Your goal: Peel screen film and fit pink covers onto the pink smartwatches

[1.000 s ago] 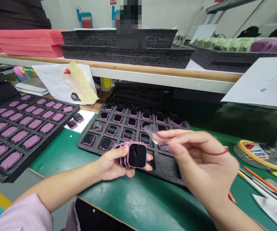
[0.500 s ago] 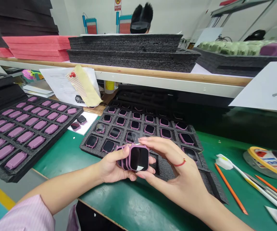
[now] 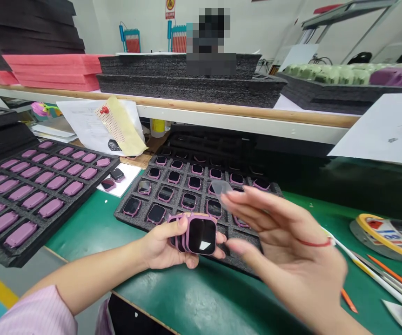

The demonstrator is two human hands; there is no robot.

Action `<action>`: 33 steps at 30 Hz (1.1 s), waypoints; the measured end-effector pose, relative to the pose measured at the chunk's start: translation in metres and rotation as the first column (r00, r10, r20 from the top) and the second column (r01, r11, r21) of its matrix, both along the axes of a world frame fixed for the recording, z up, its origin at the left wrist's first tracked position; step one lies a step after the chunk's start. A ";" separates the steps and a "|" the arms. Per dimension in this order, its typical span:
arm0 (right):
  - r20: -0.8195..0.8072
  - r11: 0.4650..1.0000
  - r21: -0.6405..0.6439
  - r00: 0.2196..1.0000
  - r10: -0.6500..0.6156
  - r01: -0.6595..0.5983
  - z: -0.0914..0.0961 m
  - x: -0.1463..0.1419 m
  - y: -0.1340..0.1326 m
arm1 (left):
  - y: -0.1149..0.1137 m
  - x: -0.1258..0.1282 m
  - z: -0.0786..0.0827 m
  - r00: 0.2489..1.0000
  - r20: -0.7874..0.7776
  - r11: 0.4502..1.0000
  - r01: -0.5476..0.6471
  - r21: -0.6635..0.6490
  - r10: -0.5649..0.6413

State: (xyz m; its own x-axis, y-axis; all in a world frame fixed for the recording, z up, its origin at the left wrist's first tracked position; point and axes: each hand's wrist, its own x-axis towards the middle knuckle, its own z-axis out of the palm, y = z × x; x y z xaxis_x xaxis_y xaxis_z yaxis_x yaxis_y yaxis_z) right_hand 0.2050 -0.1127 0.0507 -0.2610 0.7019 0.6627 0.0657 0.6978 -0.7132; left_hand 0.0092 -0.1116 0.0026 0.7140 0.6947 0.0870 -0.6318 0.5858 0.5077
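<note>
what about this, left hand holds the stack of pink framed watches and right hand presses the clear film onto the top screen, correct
Wrong: the head view shows the clear film held up at the fingertips of the right hand, apart from the top screen. The left hand does hold the stack of pink framed watches.

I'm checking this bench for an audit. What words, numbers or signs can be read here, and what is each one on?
"18": on the label of the tape roll, slightly blurred.
The wall sign: too small to read.
The printed sheet: too small to read.
The yellow label on the bottle: no text can be read.
</note>
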 end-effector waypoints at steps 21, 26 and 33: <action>0.410 0.856 0.517 0.873 -0.262 0.014 -0.002 -0.006 -0.003 | -0.003 0.003 0.003 0.963 -0.206 0.979 -0.191 -0.065 0.175; 0.396 0.975 0.221 0.914 -0.092 0.003 -0.007 -0.008 0.003 | -0.004 0.008 0.000 0.947 -0.242 0.971 -0.233 -0.057 0.213; 0.319 0.991 0.134 0.947 -0.036 -0.007 -0.008 -0.008 0.005 | 0.000 0.002 -0.001 0.988 -0.147 0.996 -0.054 -0.072 0.043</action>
State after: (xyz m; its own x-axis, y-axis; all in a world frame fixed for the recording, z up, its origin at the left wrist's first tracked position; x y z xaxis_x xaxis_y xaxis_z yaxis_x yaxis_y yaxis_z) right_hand 0.1966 -0.1073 0.0432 -0.4650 0.6194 0.6325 0.2857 0.7812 -0.5550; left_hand 0.0110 -0.1111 0.0014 0.6806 0.7293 -0.0694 -0.5831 0.5967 0.5513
